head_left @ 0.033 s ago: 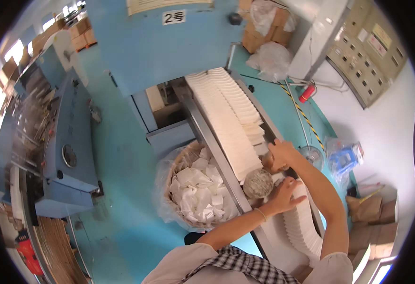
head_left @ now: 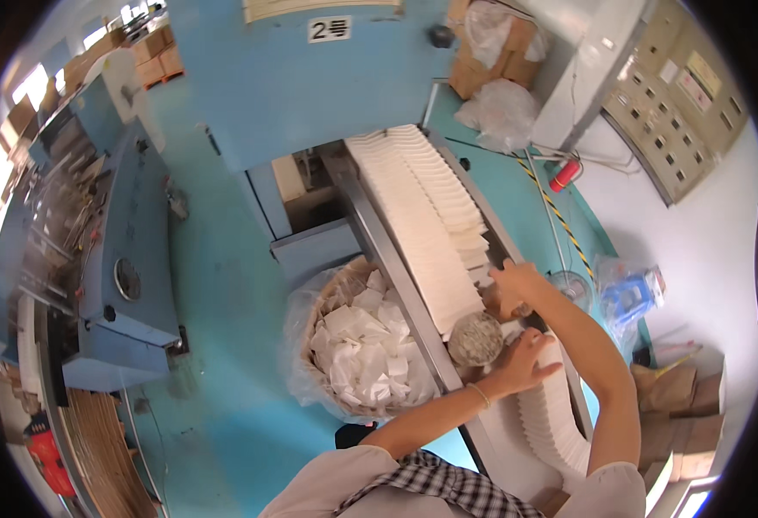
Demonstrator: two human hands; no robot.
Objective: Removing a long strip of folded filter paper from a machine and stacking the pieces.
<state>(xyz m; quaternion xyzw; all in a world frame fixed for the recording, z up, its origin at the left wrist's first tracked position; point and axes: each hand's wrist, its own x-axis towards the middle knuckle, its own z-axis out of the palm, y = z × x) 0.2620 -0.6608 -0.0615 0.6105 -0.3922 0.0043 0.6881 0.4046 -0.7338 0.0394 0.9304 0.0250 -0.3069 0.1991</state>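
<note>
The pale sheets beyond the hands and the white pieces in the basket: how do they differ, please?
The pale sheets are lined up in orderly rows, while the white pieces lie heaped at all angles. The sheets run alongside the metal rail; the pieces lie in the plastic-lined basket. Both look thin and light-coloured.

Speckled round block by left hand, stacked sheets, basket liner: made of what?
Round block: rough, mottled grey-beige; stone or compressed fibre, can't tell.
Stacked sheets: probably paper or tissue; matte, off-white, thin layered edges.
Basket liner: likely plastic film; translucent, glossy, wrinkled.
</note>
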